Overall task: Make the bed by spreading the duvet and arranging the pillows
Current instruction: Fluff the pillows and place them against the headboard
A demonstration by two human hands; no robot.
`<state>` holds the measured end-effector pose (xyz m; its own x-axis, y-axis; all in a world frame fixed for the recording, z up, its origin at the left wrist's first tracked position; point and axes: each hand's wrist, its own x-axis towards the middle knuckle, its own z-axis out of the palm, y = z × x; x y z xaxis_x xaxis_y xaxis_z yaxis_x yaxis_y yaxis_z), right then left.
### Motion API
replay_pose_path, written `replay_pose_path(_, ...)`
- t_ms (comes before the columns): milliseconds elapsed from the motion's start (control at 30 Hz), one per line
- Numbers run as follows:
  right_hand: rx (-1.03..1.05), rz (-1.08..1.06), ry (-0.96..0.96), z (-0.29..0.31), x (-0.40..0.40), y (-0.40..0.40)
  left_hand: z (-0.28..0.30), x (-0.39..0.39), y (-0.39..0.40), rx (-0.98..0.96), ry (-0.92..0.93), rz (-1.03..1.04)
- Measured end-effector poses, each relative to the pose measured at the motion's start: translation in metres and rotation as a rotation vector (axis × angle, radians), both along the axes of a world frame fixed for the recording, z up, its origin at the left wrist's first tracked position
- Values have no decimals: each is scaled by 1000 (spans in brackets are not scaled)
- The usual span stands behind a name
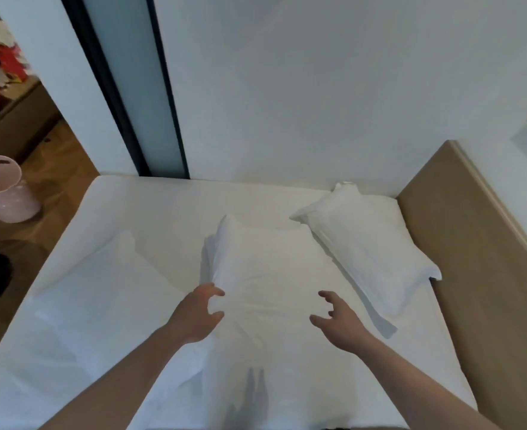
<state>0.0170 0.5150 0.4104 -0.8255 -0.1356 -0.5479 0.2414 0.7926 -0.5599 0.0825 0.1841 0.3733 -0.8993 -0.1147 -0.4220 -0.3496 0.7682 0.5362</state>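
Head view, nearest first: two bare forearms reach forward over the white bed (pixel 169 193), and between the hands lies the middle pillow (pixel 265 274), resting roughly at the bed's centre, well short of the headboard (pixel 479 243) on the right. The left hand (pixel 198 315) is at the pillow's near left edge with fingers and thumb curved like a claw; they look to be touching the fabric, but whether they actually pinch it I cannot tell. The right hand (pixel 339 322) hovers just over the pillow's near right side, fingers spread and loosely bent, holding nothing. The step in hand seems to be taking this pillow up to place it; doing it well likely means gripping both sides evenly so it lifts flat, then setting it square against the headboard. Farther off, a second pillow (pixel 364 246) lies slanted beside the headboard, and will want straightening too. To the left the duvet (pixel 101 283) lies in a folded, raised layer, not yet spread over the bed. A pink bin (pixel 1 190) stands on the floor beyond the bed's left edge.
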Motion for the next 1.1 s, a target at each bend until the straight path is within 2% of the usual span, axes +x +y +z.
replay_pose_path(233, 32, -75, 42, -12, -48, 130, 18, -86, 149, -96, 112, -222)
replay_pose_path(633, 84, -198, -89, -107, -116, 365, -31, -201, 372, -216, -51, -387)
replay_pose_path(833, 72, -285, -162, -170, -137, 414, -69, -237, 425, -242, -111, -434)
replay_pose_path(1100, 55, -356, -295, -266, -143, 435, -142, -247, 433, -317, -235, -444)
